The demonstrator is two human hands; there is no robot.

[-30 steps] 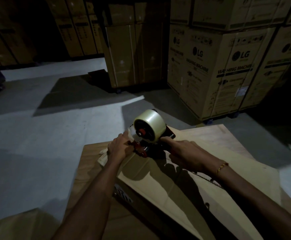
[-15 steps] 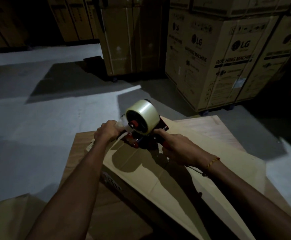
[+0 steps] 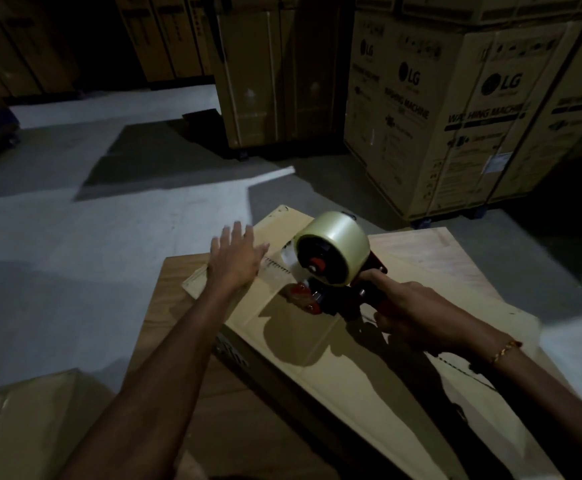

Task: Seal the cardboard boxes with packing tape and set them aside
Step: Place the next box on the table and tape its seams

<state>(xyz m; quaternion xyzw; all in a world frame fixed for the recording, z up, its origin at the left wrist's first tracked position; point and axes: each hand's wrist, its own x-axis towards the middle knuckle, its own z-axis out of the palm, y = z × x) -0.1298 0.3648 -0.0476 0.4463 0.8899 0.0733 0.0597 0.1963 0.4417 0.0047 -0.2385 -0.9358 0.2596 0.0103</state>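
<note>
A flat cardboard box (image 3: 334, 362) lies slantwise on a wooden table (image 3: 178, 327). On its far end stands a red and black tape dispenser (image 3: 331, 271) carrying a roll of clear tape. My right hand (image 3: 411, 313) grips the dispenser's handle from behind. A short strip of tape runs from the roll down to the box top near the far edge. My left hand (image 3: 237, 258) is flat with fingers spread, over the box's far left corner beside that strip. It holds nothing.
Large printed washing machine cartons (image 3: 456, 109) stand stacked at the back right, more tall cartons (image 3: 269, 74) behind centre. Grey concrete floor (image 3: 75, 237) spreads to the left. Another cardboard piece (image 3: 23, 427) lies at the lower left.
My left hand let go of the tape end and opened flat over the box's far corner. The dispenser moved back toward me along the box, leaving tape on the top.
</note>
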